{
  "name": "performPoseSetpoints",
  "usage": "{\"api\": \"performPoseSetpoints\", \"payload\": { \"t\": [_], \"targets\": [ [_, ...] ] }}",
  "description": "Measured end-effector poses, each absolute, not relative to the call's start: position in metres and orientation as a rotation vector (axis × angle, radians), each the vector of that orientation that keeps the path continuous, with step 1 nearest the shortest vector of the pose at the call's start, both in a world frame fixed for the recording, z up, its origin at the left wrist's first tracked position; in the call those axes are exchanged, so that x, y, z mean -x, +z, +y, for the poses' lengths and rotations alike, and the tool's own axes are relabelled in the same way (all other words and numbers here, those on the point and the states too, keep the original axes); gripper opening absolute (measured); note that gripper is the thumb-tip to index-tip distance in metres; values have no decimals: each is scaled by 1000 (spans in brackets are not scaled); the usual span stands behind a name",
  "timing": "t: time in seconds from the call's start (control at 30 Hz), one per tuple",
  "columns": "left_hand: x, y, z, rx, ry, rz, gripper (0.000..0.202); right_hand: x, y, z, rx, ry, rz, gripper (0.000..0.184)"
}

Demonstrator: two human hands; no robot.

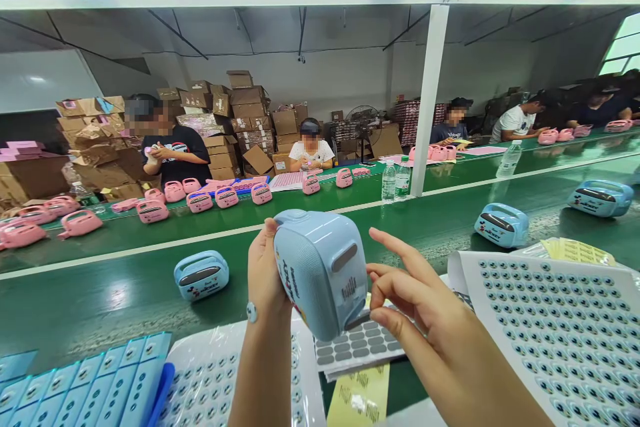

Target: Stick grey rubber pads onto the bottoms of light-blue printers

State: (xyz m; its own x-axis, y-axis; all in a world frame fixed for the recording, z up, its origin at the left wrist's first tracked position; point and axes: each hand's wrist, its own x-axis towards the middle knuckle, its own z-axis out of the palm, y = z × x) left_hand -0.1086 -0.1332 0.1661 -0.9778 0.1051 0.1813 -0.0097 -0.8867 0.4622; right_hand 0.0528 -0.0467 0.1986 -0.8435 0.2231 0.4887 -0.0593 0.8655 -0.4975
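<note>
Nearby, sticker sheets (560,333) flank the held blue speaker (320,273) (conveyor (125,280) beyond).

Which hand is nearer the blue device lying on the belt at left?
Left: left hand, holding another device, is just right of the belt device; right hand is farther right.

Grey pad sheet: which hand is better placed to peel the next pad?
Right, probably: the right hand sits just above the grey pad sheet, while the left hand is occupied gripping the blue device.
</note>
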Motion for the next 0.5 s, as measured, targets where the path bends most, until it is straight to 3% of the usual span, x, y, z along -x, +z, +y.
{"api": "performPoseSetpoints", "payload": {
  "t": [0.5],
  "targets": [
    [112,158,-129,-405,3003,750,26,-49,192,-50,140,482,-2494,22]
  ]
}}
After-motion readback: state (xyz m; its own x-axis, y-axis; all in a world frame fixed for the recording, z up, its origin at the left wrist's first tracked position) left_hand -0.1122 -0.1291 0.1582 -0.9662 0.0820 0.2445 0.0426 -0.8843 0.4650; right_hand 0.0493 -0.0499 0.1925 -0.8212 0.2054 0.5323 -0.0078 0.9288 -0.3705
